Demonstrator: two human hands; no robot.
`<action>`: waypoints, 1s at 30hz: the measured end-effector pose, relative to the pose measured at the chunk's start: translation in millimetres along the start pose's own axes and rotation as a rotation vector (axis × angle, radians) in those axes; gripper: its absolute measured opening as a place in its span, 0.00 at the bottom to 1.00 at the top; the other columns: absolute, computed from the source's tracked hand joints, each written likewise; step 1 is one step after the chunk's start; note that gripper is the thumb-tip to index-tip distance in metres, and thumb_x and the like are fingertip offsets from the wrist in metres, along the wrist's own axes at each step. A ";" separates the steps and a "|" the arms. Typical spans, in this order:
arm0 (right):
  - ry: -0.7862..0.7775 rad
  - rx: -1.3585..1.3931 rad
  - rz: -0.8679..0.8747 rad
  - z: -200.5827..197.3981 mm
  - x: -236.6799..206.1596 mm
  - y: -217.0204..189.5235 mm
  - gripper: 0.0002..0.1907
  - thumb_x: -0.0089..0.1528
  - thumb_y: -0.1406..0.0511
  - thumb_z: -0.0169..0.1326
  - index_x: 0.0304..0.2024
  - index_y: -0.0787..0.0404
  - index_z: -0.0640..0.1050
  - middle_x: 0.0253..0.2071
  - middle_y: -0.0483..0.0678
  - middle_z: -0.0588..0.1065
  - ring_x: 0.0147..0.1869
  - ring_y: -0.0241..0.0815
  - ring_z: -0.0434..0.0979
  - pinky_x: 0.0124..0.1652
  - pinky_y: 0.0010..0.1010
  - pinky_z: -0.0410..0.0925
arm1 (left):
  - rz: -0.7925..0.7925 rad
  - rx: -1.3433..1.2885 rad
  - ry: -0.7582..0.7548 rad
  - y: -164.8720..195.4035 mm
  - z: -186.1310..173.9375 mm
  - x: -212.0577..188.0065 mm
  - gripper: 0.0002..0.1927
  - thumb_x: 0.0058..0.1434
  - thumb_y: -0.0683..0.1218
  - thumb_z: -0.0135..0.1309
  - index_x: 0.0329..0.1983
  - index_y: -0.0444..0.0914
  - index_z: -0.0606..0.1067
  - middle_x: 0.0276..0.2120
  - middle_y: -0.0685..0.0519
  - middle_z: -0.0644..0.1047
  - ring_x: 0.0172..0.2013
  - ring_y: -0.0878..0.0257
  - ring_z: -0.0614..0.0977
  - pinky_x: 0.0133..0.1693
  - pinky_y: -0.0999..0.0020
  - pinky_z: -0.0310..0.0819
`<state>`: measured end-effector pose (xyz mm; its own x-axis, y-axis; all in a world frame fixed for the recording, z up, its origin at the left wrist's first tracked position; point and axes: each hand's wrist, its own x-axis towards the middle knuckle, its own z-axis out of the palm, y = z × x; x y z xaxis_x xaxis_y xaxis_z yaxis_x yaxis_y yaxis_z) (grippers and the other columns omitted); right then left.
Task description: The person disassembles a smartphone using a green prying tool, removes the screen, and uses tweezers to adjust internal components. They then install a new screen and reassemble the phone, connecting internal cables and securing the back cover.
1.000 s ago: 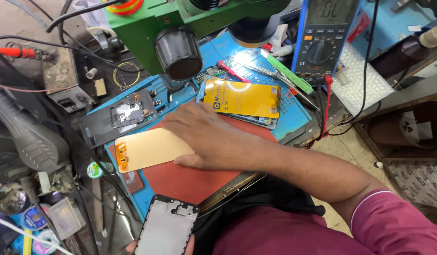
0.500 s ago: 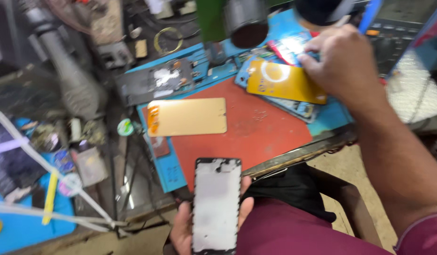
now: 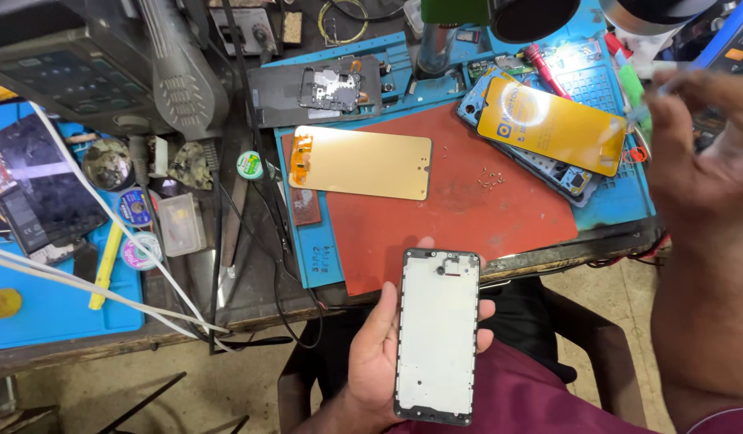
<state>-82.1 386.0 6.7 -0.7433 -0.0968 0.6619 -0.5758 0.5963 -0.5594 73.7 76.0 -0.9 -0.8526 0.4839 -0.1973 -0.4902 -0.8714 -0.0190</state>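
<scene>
- the phone frame (image 3: 436, 333) is lying in the left hand (image 3: 379, 354), held over the lap just below the near edge of the red mat (image 3: 468, 201); its pale inner plate is facing up and its long axis is running away from the body, top end toward the mat.
- the left hand is cupping the frame from beneath, thumb along the left rim and fingertips (image 3: 485, 309) curling over the right rim, so it is closed on the frame.
- the right hand (image 3: 701, 161) is hovering well to the right of the mat, past its right edge, fingers pinching a thin green-handled tool (image 3: 640, 100); the tool is blurred and i cannot tell its kind. this hand is far from the frame, the left one being the hand on it.
- on the mat, a gold-coloured display panel (image 3: 362, 162) is lying flat at the upper left, long axis across the mat.
- an open phone body with a yellow battery (image 3: 552, 135) is resting tilted at the mat's upper right corner.
- a few tiny screws (image 3: 490, 180) are lying loose on the mat between the two.
- beyond the mat's far edge a dark back cover with a circuit board (image 3: 317, 90) is lying.
- left of the mat a small clear box (image 3: 181, 224) is standing; its contents are too small to tell.
</scene>
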 end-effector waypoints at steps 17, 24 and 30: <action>-0.274 0.614 0.300 43.3 -80.3 -90.2 0.04 0.64 0.72 0.60 0.41 0.66 0.80 0.48 0.57 0.80 0.50 0.50 0.86 0.49 0.39 0.79 | -0.028 0.048 -0.037 -5.7 -11.1 6.7 0.32 0.80 0.58 0.28 0.85 0.54 0.44 0.67 0.38 0.70 0.50 0.48 0.83 0.53 0.57 0.80; -0.365 0.372 0.097 63.2 -52.8 -119.6 0.09 0.54 0.74 0.65 0.35 0.63 0.78 0.40 0.51 0.82 0.49 0.45 0.87 0.47 0.32 0.80 | -0.013 0.031 -0.044 -9.8 -19.8 4.6 0.31 0.82 0.57 0.30 0.86 0.54 0.44 0.68 0.48 0.68 0.54 0.50 0.81 0.55 0.56 0.79; -0.378 0.367 0.072 70.6 -45.3 -121.5 0.10 0.54 0.75 0.65 0.36 0.64 0.79 0.41 0.51 0.83 0.50 0.45 0.87 0.49 0.32 0.80 | 0.009 0.059 0.018 -10.9 -17.1 6.6 0.32 0.78 0.56 0.29 0.84 0.51 0.44 0.72 0.52 0.63 0.58 0.56 0.78 0.57 0.54 0.78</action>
<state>-2.5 261.7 9.4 -0.8172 -0.3866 0.4274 -0.5497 0.3003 -0.7795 76.5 87.3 -18.7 -0.8539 0.4738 -0.2153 -0.4925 -0.8694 0.0404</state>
